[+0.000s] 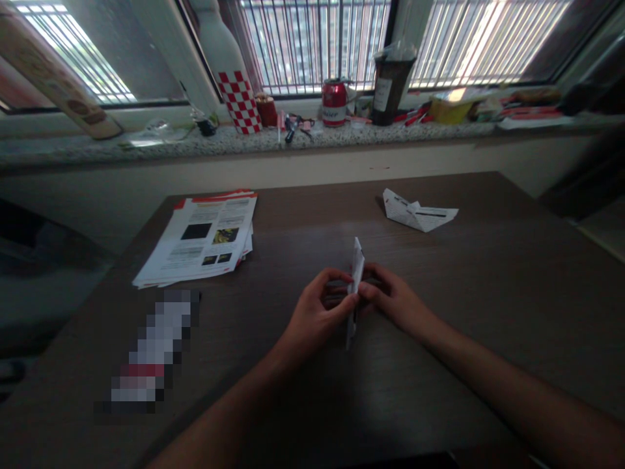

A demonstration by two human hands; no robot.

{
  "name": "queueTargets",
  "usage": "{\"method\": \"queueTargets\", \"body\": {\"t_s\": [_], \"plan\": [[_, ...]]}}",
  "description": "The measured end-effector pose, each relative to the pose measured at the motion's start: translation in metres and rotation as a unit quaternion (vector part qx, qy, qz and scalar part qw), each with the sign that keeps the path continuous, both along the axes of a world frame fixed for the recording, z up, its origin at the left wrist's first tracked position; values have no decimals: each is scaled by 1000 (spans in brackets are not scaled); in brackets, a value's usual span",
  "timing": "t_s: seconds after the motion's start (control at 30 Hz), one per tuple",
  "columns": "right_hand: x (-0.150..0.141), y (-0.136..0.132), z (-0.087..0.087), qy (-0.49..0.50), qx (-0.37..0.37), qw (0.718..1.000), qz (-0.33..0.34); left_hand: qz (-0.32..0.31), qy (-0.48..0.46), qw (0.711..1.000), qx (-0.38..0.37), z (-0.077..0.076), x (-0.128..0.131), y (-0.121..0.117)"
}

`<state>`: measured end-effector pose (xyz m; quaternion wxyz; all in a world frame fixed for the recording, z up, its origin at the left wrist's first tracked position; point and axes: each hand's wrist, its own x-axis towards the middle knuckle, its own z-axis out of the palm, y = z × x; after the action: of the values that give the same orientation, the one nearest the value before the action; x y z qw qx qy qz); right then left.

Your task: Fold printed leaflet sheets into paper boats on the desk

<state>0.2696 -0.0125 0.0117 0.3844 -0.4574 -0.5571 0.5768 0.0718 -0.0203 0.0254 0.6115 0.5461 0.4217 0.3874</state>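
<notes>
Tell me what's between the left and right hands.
A thin white piece of paper, held roughly upright and seen nearly edge-on; the left hand and right hand both touch it. Head view shows this.

Left hand [316,311] and right hand [394,297], pinched

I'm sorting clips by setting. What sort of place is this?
Probably a room in a home or small office: a brown table holding printed sheets stands near barred windows, whose speckled sill carries a red can.
</notes>
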Motion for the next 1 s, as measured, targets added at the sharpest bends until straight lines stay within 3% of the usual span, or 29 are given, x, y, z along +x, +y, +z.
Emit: {"method": "queueTargets", "body": {"t_s": [0.3, 0.5, 0.77, 1.0], "plan": [[4, 2, -2, 3, 12, 1000, 24, 12, 36, 999, 22, 5, -3, 2], [6, 5, -2, -21, 67, 997, 14, 30, 42, 997, 49, 5, -3, 4], [2, 2, 0, 31, 18, 999, -13, 61, 79, 989, 108, 6, -1, 1], [1, 1, -3, 61, 3, 998, -33, 30, 142, 978, 146, 1, -4, 0]]}}
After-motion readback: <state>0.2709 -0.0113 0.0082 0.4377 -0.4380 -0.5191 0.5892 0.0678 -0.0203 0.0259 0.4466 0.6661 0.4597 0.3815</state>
